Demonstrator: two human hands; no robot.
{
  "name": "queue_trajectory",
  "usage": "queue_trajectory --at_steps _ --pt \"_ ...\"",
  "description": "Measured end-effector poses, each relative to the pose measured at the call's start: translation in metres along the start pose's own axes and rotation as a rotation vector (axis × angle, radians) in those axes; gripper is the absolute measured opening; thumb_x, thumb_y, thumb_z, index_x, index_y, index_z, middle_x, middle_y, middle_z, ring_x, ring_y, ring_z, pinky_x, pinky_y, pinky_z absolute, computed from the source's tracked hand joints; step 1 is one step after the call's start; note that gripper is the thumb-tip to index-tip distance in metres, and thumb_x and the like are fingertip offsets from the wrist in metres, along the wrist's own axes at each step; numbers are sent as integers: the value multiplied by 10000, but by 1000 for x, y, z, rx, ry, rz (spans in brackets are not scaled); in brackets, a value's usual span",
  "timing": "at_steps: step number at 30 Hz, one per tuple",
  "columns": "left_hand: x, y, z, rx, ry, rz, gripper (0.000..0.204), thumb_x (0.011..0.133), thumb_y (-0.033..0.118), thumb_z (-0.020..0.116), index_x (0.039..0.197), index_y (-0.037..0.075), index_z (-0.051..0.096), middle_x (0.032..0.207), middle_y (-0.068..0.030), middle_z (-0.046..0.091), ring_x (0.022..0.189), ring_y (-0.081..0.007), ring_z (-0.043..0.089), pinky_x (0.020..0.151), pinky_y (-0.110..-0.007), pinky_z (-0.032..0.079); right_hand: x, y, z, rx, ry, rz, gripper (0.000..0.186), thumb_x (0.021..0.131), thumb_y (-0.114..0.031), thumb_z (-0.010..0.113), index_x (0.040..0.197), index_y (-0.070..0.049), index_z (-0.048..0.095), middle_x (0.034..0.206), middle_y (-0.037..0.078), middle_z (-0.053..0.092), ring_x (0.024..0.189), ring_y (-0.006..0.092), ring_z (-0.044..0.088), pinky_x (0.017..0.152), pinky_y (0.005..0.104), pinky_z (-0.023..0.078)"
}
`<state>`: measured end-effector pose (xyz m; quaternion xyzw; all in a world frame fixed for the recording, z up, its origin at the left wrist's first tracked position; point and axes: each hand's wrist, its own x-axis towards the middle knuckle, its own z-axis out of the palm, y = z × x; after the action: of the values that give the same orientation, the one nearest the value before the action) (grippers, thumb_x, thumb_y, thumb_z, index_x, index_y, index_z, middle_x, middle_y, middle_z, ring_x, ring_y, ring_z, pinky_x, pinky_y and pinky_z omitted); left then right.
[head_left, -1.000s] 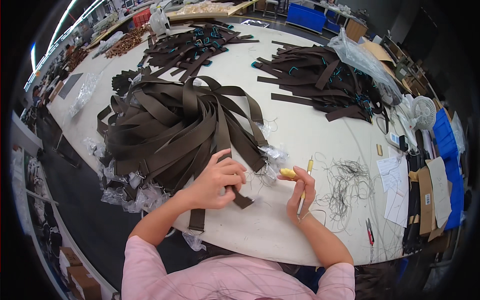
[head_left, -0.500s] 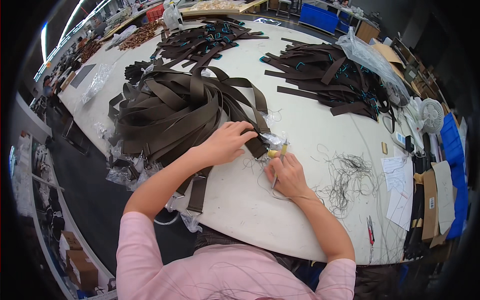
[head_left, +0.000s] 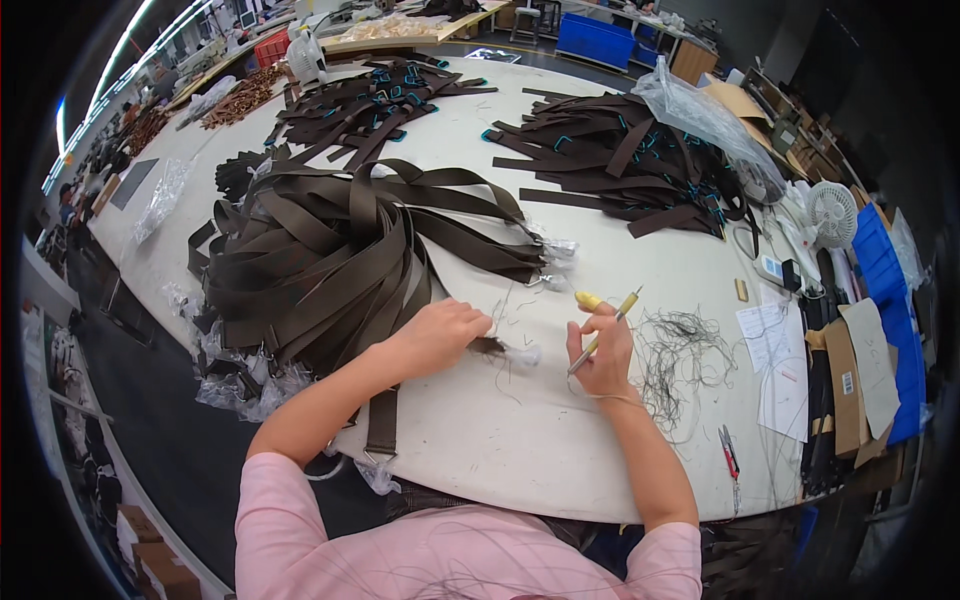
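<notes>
Left hand (head_left: 445, 332) drawn lower, holding strap end (head_left: 488, 346)

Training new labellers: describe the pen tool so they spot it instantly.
On the pale table, right of the largest heap of brown straps, find the right hand. Slanting through its grip is the pen tool, slim, with a yellowish upper part. Unlike the red snips farther right, which lie loose, it is held.

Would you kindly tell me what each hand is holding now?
Left hand: closed on a dark strap near its end.
Right hand: closed around a slim pen-like tool, yellow cover on one finger.
</notes>
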<state>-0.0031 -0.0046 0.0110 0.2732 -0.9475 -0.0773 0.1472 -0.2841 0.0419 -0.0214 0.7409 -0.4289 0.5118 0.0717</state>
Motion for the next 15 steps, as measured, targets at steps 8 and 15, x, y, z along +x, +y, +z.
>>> queue_trajectory --at_steps 8,15 --pt "-41 7 -6 -250 49 -6 174 760 -18 690 915 35 631 1003 -81 633 1004 -287 592 864 -392 521 -21 -98 25 207 -498 69 411 743 -133 857 874 -82 471 965 150 684 728 303 608 655 375 501" --pt "-22 25 26 -220 150 -64 251 734 -57 661 969 32 665 1108 -96 625 1015 -308 583 871 -395 521 -21 -103 15 232 -409 115 438 730 -158 871 877 -77 466 954 166 664 751 315 601 636 378 485"
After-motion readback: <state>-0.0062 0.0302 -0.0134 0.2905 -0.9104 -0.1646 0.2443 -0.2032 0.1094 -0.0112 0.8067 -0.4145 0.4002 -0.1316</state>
